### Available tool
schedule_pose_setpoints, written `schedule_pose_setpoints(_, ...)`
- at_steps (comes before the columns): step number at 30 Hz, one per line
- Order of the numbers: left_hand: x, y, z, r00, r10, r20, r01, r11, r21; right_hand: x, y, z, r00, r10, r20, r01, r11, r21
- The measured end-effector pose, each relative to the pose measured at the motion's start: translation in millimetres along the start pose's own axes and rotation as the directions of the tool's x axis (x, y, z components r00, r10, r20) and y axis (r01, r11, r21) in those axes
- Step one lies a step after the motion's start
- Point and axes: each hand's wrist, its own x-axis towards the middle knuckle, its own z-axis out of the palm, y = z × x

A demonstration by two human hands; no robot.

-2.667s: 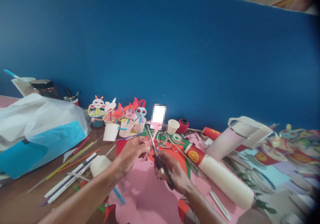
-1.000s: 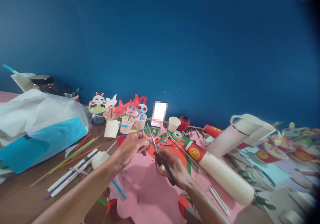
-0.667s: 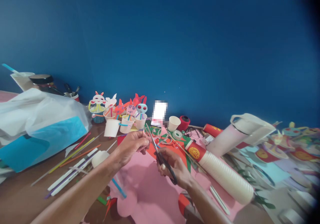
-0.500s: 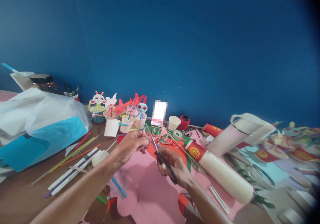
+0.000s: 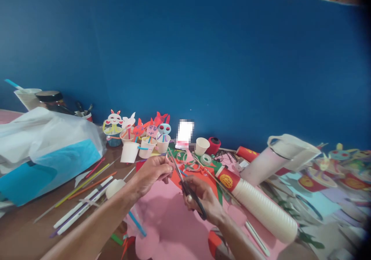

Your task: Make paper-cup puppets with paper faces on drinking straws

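My right hand (image 5: pixel 201 198) is wrapped round the black handles of a pair of scissors (image 5: pixel 177 165), whose blades point up and away to the left. Pinched in the fingers of my left hand (image 5: pixel 155 173) is a small piece of pink paper (image 5: pixel 168 160), mostly hidden by the fingertips. The scissor blades lie right beside that piece; whether they touch it I cannot tell. Below both hands spreads a large sheet of pink paper (image 5: pixel 176 221) with a scalloped edge.
Paper cups (image 5: pixel 129 151) with animal-face cutouts stand at the back left, near a plastic bag (image 5: pixel 49 136). Pens (image 5: pixel 84 206) and thin sticks lie left. A long stack of cups (image 5: pixel 263 207) and a white pitcher (image 5: pixel 263 163) are on the right. A blue wall (image 5: pixel 185 59) rises behind.
The view has tilted slightly, so the scene sits a little lower. Both hands keep nearly the same places, still holding the scissors and the pink paper piece.
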Motion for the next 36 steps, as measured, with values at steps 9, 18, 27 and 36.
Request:
schedule_pose_setpoints(9, 0.1, 1.7, -1.8, 0.998, -0.065, -0.006, 0.065, 0.998, 0.006, -0.3, -3.5, -1.5, 0.999, 0.04, -0.024, -0.042, 0.998, -0.055)
schedule_pose_setpoints(18, -0.3, 3.1, -3.8, 0.997, -0.08, 0.018, 0.08, 0.997, 0.002, 0.6, -3.4, -1.6, 0.998, 0.047, -0.039, -0.049, 0.998, -0.048)
schedule_pose_setpoints(27, 1.4, -0.1, -6.5, 0.998, -0.061, 0.034, 0.061, 0.998, 0.01, -0.1, -5.0, -0.8, 0.998, 0.046, -0.041, -0.048, 0.997, -0.06)
schedule_pose_setpoints(36, 1.3, -0.2, -10.6, 0.991, -0.019, 0.132, 0.018, 1.0, 0.013, 0.6, -3.7, -1.9, 0.999, 0.02, -0.033, -0.023, 0.998, -0.062)
